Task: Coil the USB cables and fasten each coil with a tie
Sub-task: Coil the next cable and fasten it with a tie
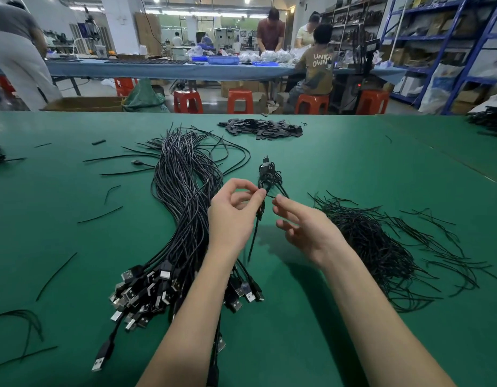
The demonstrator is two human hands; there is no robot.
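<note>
Coiled USB cable [267, 177] is held above the green table [353, 152], its long axis pointing away from the person. Left hand [233, 216] pinches the coil's near end. Right hand [303, 224], just beside it, fingers loosely curled near the tie [272, 195]; contact unclear. Loose cables [183, 196] lie left, ties [375, 241] right.

Your left forearm [197, 303] covers part of the bundle of USB cables [183, 196], hiding several plugs beneath it. Both your forearms run off the bottom edge. Where your left hand [233, 216] pinches the coiled cable [268, 174], the tie's twist is too small to make out. Your right hand [306, 227] blurs slightly at its fingertips.
</note>
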